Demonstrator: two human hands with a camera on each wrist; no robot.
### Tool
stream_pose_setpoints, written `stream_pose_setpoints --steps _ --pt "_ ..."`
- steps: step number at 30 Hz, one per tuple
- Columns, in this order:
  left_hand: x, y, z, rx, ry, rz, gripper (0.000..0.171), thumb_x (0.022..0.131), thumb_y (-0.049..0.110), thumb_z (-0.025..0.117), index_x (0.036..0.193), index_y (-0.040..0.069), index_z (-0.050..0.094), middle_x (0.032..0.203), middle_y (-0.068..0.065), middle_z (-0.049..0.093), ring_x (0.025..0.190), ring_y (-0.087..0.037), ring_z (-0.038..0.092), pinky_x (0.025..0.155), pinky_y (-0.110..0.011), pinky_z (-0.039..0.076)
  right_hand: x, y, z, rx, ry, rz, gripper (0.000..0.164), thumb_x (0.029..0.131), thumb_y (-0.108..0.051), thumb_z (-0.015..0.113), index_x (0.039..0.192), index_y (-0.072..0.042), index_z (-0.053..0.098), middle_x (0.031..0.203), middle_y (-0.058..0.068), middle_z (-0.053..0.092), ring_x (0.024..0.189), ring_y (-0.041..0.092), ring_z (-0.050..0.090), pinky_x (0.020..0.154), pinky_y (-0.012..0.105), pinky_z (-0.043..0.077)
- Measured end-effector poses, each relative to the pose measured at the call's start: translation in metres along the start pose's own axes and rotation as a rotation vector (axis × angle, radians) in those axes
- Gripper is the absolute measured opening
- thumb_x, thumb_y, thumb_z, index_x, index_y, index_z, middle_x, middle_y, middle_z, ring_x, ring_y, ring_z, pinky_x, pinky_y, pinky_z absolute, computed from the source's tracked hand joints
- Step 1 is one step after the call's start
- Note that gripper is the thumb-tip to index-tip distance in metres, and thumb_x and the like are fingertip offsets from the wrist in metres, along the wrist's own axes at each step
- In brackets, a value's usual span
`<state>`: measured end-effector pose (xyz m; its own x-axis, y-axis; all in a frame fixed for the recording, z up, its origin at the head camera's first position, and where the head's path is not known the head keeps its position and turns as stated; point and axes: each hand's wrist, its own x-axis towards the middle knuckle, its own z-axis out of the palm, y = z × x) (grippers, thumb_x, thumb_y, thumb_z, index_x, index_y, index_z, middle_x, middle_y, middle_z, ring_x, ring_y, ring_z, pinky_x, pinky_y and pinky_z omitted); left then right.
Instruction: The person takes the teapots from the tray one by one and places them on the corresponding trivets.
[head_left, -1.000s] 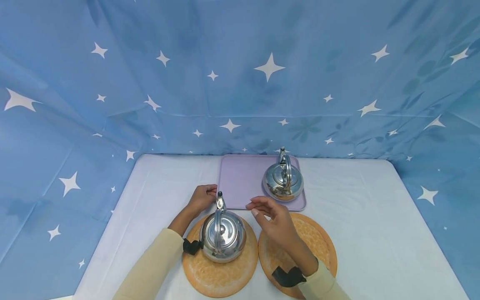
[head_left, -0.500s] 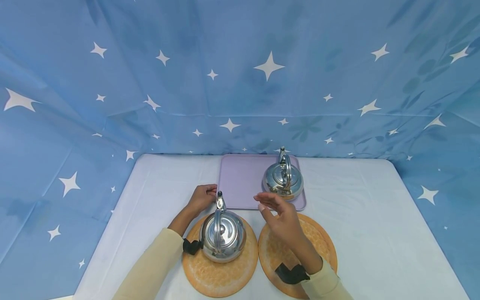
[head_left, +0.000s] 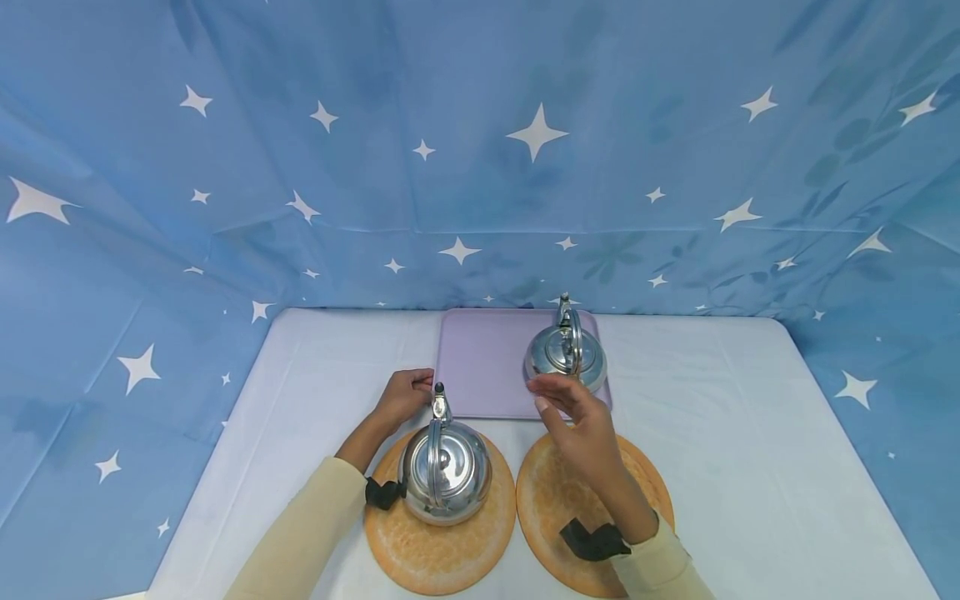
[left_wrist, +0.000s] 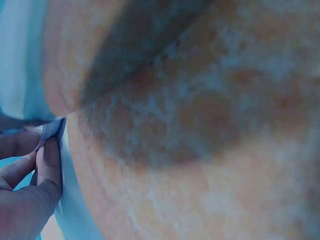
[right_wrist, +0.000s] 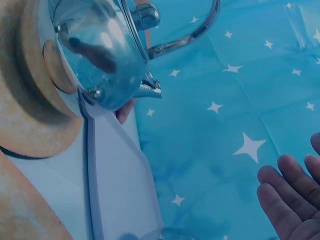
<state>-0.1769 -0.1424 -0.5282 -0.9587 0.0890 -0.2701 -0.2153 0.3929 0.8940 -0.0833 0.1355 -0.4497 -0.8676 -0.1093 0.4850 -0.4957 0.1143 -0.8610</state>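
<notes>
At the left side of the lilac tray (head_left: 480, 358) my left hand (head_left: 403, 397) pinches the tray's rim (left_wrist: 49, 131) between thumb and fingers, as the left wrist view shows. A shiny steel kettle (head_left: 465, 475) stands on the left round bread-patterned placemat (head_left: 435, 562), beside my left wrist. Another steel kettle (head_left: 551, 348) sits on the right part of the tray. My right hand (head_left: 585, 429) hovers with loosely bent fingers, holding nothing, and overlaps that kettle's lower edge in the head view. In the right wrist view its fingers (right_wrist: 287, 190) are spread out, well apart from the near kettle (right_wrist: 100, 55).
A second round placemat (head_left: 648, 492) lies under my right forearm, its edge meeting the left one. White cloth (head_left: 750, 433) covers the table. Blue curtains with white stars (head_left: 487, 183) rise behind the table and along both sides.
My right hand has moved rightward and slightly away from me, from the tray's front edge to before the far kettle. The left hand, tray and both kettles stay in place.
</notes>
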Motion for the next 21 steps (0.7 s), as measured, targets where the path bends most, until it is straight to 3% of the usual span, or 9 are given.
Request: stream_pose_setpoints --steps 21 --pt "-0.001 0.003 -0.001 0.007 -0.001 -0.009 0.047 0.082 -0.006 0.060 0.128 -0.012 0.055 0.107 -0.017 0.065 0.094 -0.022 0.061 0.080 -0.029 0.051 0.005 0.008 -0.039 -0.046 0.135 -0.001 0.031 0.089 0.015 0.056 0.120 0.010 0.058 0.111 0.024 0.064 0.108 0.029 0.061 0.088 0.024 0.050"
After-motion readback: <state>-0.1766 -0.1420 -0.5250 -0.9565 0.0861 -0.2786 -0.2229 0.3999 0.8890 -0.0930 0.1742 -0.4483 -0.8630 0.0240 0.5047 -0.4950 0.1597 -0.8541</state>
